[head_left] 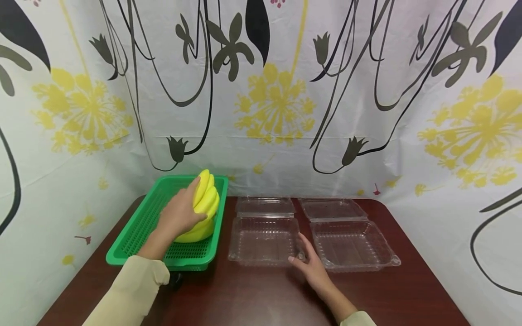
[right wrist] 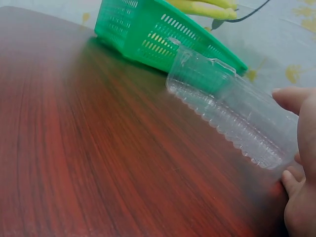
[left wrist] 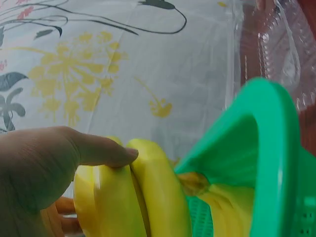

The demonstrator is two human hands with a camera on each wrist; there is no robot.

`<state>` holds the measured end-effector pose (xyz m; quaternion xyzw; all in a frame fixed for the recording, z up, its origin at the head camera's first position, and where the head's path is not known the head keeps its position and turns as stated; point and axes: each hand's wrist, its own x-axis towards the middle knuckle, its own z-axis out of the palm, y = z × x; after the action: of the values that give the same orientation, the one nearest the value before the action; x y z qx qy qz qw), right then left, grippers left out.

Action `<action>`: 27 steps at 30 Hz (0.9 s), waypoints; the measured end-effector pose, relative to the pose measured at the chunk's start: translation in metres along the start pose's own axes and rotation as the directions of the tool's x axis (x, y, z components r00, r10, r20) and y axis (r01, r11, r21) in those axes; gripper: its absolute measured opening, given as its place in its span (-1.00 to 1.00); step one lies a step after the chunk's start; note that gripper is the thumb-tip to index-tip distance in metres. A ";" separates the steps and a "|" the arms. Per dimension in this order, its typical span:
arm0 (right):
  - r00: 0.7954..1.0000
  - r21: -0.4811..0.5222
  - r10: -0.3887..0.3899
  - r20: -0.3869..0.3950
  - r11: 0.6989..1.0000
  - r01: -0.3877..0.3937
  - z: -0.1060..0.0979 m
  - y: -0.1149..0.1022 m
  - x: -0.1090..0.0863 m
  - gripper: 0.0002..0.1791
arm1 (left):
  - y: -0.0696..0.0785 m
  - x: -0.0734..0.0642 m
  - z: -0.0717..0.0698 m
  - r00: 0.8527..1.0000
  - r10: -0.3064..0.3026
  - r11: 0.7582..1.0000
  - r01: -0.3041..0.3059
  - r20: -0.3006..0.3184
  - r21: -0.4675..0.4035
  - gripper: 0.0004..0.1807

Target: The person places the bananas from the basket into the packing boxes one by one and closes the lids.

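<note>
Floral cloth (head_left: pixel 269 170) hangs behind a dark red bench (head_left: pixel 244 299). At left, a green basket (head_left: pixel 122 260) holds bananas (head_left: pixel 195 235); the left hand (head_left: pixel 181 213) grips the upper bunch (head_left: pixel 207 201) over it, thumb and fingers curled round. Next, the right hand (head_left: pixel 311 267), fingers loosely parted, touches a clear box (head_left: pixel 263 242) at its near right corner. Rightmost lies a second box (head_left: pixel 352 244), lid back.

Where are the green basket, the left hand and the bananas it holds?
Green basket (head_left: pixel 188 262), head view: front rim.
Left hand (head_left: pixel 178 212), head view: back of the hand.
Bananas (left wrist: pixel 160 190), left wrist view: side of one banana.
</note>
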<state>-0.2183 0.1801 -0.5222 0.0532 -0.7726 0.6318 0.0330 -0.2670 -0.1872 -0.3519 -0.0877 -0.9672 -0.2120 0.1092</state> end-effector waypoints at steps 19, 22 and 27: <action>1.000 0.024 0.012 0.021 1.000 -0.012 -0.001 -0.003 -0.001 -0.14 | 0.056 0.010 0.028 0.959 0.277 0.936 -0.283 -0.061 -0.210 0.15; 1.000 0.028 0.009 0.019 1.000 -0.009 -0.001 -0.002 -0.001 -0.14 | 0.064 0.009 0.037 0.953 0.294 0.922 -0.302 -0.070 -0.244 0.15; 1.000 0.013 0.002 0.012 1.000 -0.003 -0.001 -0.001 -0.001 -0.14 | 0.076 0.008 0.052 0.952 0.295 0.911 -0.305 -0.078 -0.276 0.16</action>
<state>-0.2174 0.1809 -0.5207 0.0562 -0.7688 0.6365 0.0273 -0.2669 -0.0958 -0.3662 -0.2461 -0.8995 -0.3313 0.1433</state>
